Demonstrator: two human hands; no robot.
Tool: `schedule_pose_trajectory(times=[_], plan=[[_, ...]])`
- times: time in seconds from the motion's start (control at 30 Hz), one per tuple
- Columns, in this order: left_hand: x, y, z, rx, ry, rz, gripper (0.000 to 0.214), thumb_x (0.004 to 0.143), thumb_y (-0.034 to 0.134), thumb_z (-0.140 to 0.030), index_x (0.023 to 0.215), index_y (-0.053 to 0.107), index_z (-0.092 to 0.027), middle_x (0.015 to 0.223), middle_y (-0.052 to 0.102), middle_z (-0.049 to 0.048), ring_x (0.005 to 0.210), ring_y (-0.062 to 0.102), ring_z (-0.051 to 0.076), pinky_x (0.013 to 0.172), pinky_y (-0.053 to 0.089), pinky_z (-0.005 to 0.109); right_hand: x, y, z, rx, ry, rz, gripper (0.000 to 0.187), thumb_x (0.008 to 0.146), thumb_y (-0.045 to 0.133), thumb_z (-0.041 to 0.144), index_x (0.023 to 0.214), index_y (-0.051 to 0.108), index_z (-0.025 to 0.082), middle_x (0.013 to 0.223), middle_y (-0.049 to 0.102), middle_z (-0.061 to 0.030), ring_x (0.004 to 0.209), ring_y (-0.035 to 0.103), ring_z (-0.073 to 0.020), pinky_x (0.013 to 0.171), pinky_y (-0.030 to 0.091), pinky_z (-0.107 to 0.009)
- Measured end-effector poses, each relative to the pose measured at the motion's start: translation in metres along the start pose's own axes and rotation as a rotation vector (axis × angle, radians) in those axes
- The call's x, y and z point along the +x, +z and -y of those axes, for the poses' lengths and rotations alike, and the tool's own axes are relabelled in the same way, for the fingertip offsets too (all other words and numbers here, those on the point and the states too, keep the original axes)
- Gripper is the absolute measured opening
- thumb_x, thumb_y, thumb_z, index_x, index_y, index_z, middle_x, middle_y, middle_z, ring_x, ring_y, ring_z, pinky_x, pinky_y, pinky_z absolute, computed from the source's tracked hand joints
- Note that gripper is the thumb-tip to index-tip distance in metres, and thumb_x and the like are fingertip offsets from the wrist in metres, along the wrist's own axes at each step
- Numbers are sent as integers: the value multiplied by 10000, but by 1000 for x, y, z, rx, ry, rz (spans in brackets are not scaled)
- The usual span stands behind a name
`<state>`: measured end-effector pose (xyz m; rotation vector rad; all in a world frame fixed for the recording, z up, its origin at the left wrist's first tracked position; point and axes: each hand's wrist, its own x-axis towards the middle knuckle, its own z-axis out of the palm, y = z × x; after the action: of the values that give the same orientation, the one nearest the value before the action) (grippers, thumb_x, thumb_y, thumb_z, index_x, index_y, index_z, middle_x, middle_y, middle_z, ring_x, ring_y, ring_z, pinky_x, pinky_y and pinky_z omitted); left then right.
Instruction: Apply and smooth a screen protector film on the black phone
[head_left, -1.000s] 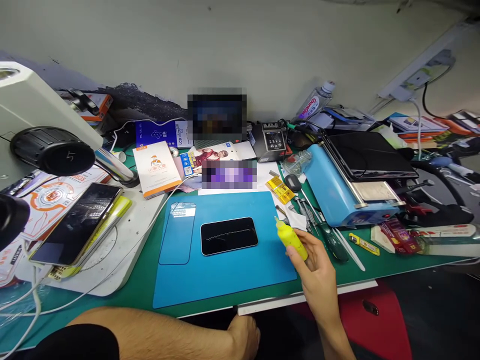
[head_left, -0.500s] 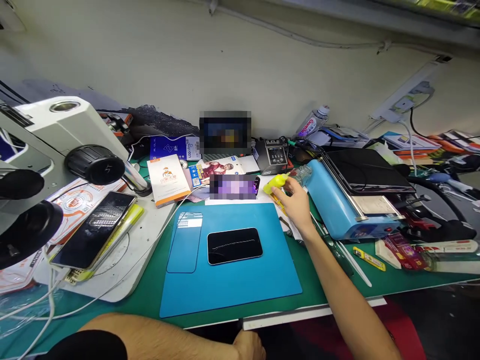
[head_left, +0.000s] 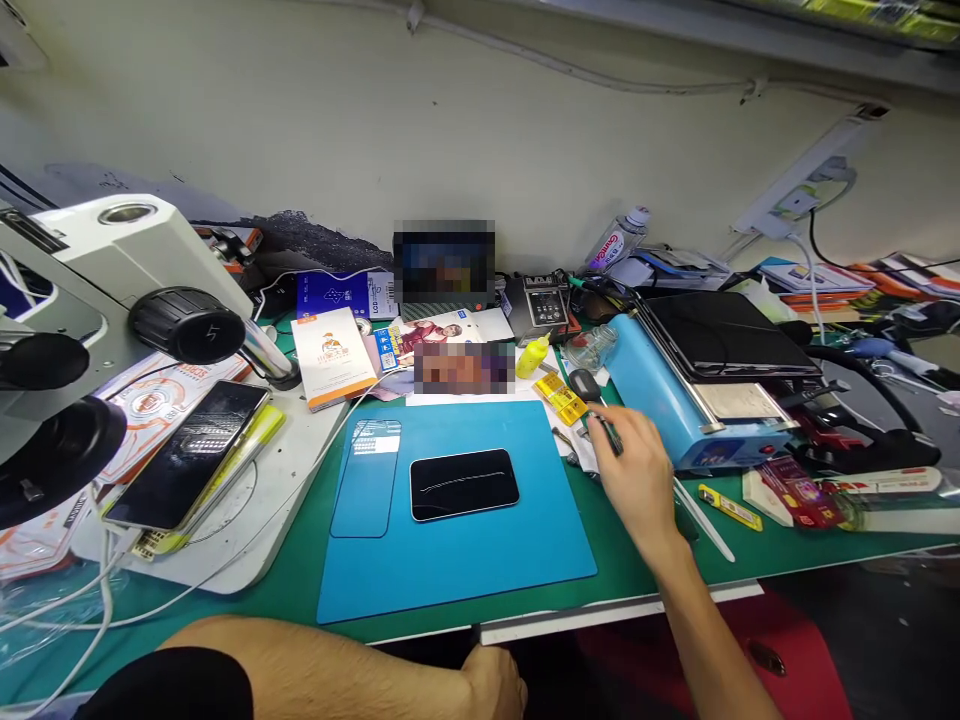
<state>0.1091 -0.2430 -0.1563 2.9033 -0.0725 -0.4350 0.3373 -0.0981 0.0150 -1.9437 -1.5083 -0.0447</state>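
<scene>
My right hand (head_left: 634, 470) rests on the green bench right of the blue mat (head_left: 457, 560), its fingers closed round a thin dark tool (head_left: 609, 432) among several tools there. The small yellow bottle (head_left: 533, 356) stands upright behind the mat, free of the hand. A black phone (head_left: 464, 483) lies face up in the middle of the mat. My left forearm lies along the bench's near edge, and my left hand (head_left: 495, 682) hangs curled below the edge, its fingers hidden.
A white microscope (head_left: 112, 300) stands at the left, with a phone (head_left: 187, 455) on its base. A blue machine (head_left: 675, 395) sits right of my hand. Boxes, a soldering station (head_left: 546, 297), a water bottle (head_left: 616, 241) and cables crowd the back.
My right hand set the yellow bottle down behind the mat, drew back toward me and closed on a thin dark tool. The left arm has not moved.
</scene>
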Motion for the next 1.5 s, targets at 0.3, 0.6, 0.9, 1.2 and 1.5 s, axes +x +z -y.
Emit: schedule_pose_trajectory(times=[0.3, 0.6, 0.9, 1.2, 1.5], plan=[[-10, 14, -4, 94, 24, -26, 249, 749, 800, -220, 990, 859, -244, 872, 801, 165, 731, 727, 327, 682, 509, 455, -64, -3, -20, -101, -144, -13, 308, 1038, 583, 429, 1181, 760, 222, 1270, 733, -124, 1144, 668, -328, 982, 531, -501], [-9, 17, -6, 186, -5, -56, 286, 752, 812, -224, 1034, 855, -242, 803, 782, 166, 685, 698, 332, 723, 488, 531, -69, 5, 5, 18, -216, -147, 108, 1026, 630, 238, 1084, 714, 205, 1039, 781, -87, 975, 734, -250, 905, 567, -410], [-13, 24, -9, 198, -41, -67, 302, 688, 852, -290, 981, 861, -217, 881, 794, 178, 779, 716, 356, 738, 492, 507, -76, 19, 34, 101, -458, 16, 267, 975, 674, 79, 1204, 700, 213, 1162, 801, -74, 1066, 766, -223, 940, 610, -383], [3, 36, -12, 147, -167, -106, 138, 739, 779, -260, 828, 865, -321, 723, 769, 120, 645, 676, 292, 718, 447, 468, -85, 27, 37, 73, -696, 109, 445, 932, 678, -12, 1350, 671, 143, 1328, 742, -108, 1281, 687, -240, 1079, 589, -402], [1, 39, -8, 140, -168, -150, 88, 786, 781, -305, 820, 862, -297, 595, 708, 86, 537, 600, 251, 724, 429, 465, -83, 33, 37, -83, -726, 192, 541, 1011, 644, 167, 1531, 514, 91, 1486, 624, -140, 1412, 578, -277, 1210, 487, -471]])
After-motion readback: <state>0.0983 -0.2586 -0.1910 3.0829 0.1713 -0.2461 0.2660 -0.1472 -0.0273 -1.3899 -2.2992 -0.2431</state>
